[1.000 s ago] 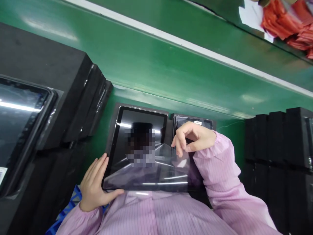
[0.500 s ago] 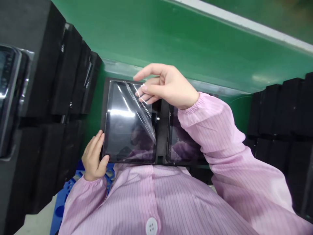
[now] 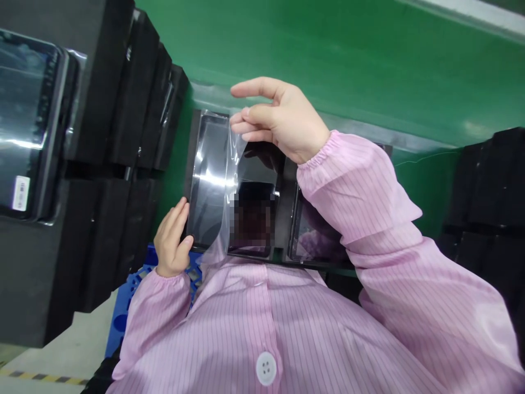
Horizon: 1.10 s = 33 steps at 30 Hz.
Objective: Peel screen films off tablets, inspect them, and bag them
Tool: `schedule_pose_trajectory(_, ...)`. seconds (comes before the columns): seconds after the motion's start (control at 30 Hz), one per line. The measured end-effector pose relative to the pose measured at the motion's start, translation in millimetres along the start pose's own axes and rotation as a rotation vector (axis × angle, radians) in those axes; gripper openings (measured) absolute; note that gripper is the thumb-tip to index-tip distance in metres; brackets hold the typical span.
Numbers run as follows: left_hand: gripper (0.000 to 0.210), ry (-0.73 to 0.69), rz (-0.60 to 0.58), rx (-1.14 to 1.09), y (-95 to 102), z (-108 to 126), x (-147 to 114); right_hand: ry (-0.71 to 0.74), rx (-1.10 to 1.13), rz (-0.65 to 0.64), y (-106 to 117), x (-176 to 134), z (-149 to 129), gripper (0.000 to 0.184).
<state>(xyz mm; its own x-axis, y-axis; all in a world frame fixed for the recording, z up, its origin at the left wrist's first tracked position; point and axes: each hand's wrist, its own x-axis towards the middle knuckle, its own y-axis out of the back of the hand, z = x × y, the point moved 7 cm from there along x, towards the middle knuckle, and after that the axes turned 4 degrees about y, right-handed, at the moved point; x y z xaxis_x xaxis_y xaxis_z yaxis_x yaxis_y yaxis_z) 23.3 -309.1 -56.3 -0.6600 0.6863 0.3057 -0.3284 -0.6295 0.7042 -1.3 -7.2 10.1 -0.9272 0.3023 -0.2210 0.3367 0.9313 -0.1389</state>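
A glossy black tablet-like screen (image 3: 258, 171) lies in a black foam tray (image 3: 282, 224) in front of my body. My right hand (image 3: 283, 117) is above its far edge, thumb and fingers pinching a clear protective film (image 3: 233, 156). The film is lifted off the screen's right part and folds back leftward; its left part still lies over the screen, and its near end hangs past the near edge. My left hand (image 3: 172, 241) rests against the left edge of the tray, fingers stretched out and thumb apart.
A second dark screen (image 3: 314, 243) sits in the tray's right side, partly under my right sleeve. Stacked black foam trays (image 3: 102, 104) stand at left, with a labelled screen device (image 3: 24, 126) on them. More black stacks (image 3: 488, 180) stand at right. The bench (image 3: 328, 49) is green.
My right hand has drawn the film further left, uncovering the right part of the screen. The left hand keeps its place at the tray's edge. The whole view has shifted slightly.
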Motion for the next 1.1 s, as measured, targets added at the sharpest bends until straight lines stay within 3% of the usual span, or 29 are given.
schedule_pose_trajectory(0.17, 0.056, -0.010, -0.015, 0.005, -0.5, -0.4, 0.5, -0.062, 0.057, -0.005, 1.9, 4.6, 6.4, 0.023)
schedule_pose_trajectory(0.53, 0.055, -0.027, 0.024, -0.014, -1.2, 2.9, 3.5, -0.183, 0.160, 0.128, 9.6, 0.9, 10.8, 0.037)
schedule_pose_trajectory(0.67, 0.056, -0.009, -0.007, -0.018, -1.4, 2.0, 3.5, -0.165, 0.119, 0.078, 20.7, -12.3, 5.3, 0.037)
schedule_pose_trajectory(0.77, 0.060, 0.021, -0.065, 0.025, -0.9, 4.1, 3.5, -0.137, 0.012, 0.064, 44.3, -27.7, -1.8, 0.032)
schedule_pose_trajectory(0.87, 0.067, 0.045, -0.041, 0.177, 4.0, 16.4, 6.7, -0.099, -0.095, 0.104, 80.2, -44.3, -6.4, 0.027)
schedule_pose_trajectory(0.97, 0.071, 0.031, -0.018, 0.319, 2.5, 43.7, 13.6, -0.015, -0.145, 0.170, 121.0, -58.4, -5.4, 0.025)
schedule_pose_trajectory(1.1, 0.056, -0.127, -0.177, 0.354, -26.7, 93.4, 23.4, 0.148, -0.197, 0.286, 168.8, -74.5, 3.2, 0.022)
